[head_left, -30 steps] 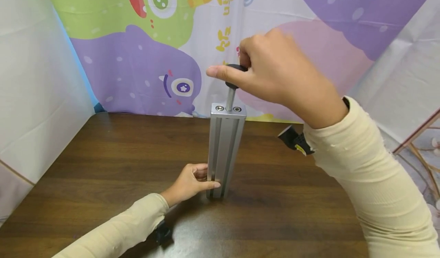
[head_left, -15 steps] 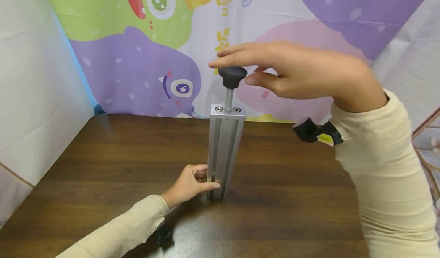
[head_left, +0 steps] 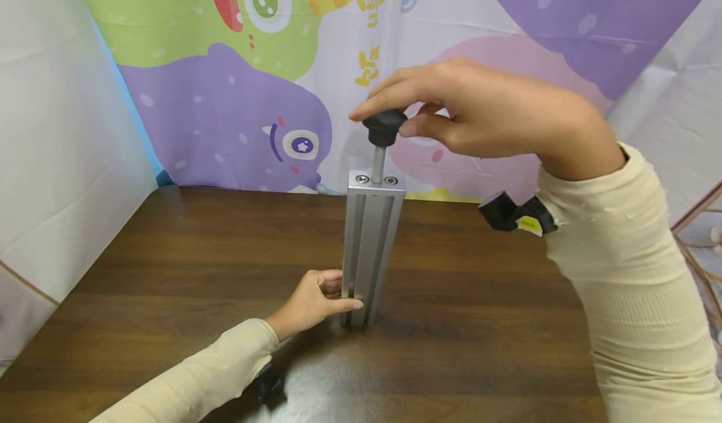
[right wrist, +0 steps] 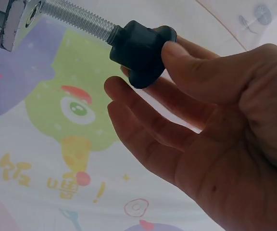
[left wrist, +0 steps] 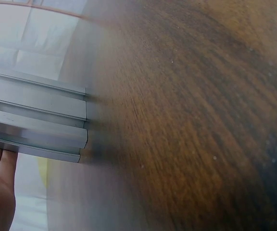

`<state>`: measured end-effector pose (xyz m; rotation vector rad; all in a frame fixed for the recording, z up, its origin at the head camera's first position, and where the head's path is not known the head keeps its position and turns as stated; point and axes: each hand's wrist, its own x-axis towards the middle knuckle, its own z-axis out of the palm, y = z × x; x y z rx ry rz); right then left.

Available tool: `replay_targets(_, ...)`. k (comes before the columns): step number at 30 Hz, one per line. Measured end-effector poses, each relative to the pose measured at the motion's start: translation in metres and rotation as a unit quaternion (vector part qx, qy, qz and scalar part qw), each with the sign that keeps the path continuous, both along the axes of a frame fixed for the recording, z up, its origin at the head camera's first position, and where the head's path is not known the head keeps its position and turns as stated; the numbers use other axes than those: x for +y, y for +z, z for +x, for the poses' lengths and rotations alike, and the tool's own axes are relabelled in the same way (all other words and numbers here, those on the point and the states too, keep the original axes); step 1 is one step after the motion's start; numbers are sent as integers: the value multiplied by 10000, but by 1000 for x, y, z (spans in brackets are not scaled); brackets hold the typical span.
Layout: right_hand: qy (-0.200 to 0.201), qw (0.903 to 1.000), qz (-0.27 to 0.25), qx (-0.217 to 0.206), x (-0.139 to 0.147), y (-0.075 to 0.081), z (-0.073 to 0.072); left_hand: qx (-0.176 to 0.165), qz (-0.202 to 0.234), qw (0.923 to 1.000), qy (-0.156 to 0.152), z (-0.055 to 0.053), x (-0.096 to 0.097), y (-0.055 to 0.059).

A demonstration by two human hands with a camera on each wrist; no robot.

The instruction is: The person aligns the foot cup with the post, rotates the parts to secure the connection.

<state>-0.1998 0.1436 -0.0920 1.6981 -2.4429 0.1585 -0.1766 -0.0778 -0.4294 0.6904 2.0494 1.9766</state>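
An aluminium profile (head_left: 372, 247) stands upright on the table, with slots down its sides. From its top end plate rises a threaded rod (right wrist: 78, 19) carrying a black lobed knob (head_left: 385, 127). My left hand (head_left: 307, 304) grips the profile near its foot, thumb across the front; the left wrist view shows the profile's lower end (left wrist: 37, 120) meeting the tabletop. Above, my right hand (head_left: 468, 109) pinches the knob between thumb and fingers. In the right wrist view the thumb presses the knob's rim, a finger lies behind it, and the other fingers are loosely bent.
The dark wooden table (head_left: 225, 247) runs back to a printed cartoon curtain (head_left: 225, 116). Two screws sit in the end plate (head_left: 376, 183), either side of the rod. A black wrist camera (head_left: 502, 213) hangs below the right sleeve.
The right hand has turned back from a twisted hold, thumb pointing left, through loosened fingers, to a fresh pinch on the knob. The left hand and the profile stay put.
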Motion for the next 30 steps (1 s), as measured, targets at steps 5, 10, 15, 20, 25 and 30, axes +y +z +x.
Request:
replay_targets(5,-290,9995,-76,-96,-1,0,3,-15,24,10000,-35,-1,0,0)
replay_targets(10,-1192,9921,-309,-228,-9,1,13,80,78,9999,-66,-1,0,0)
replay_targets(15,-2244,9717,-696,247,-24,-2,29,101,81,9999,-111,0,1,0)
replay_targets(20,-3022,9455,-891,821,-35,-9,36,32,54,9999,-137,1,2,2)
replay_targets(25,-3164,9385,-995,958,-37,-12,36,-50,13,9999,-110,1,1,3)
replay_targets(30,-3080,9449,-890,662,-34,-9,37,-17,-7,9999,-98,1,1,2)
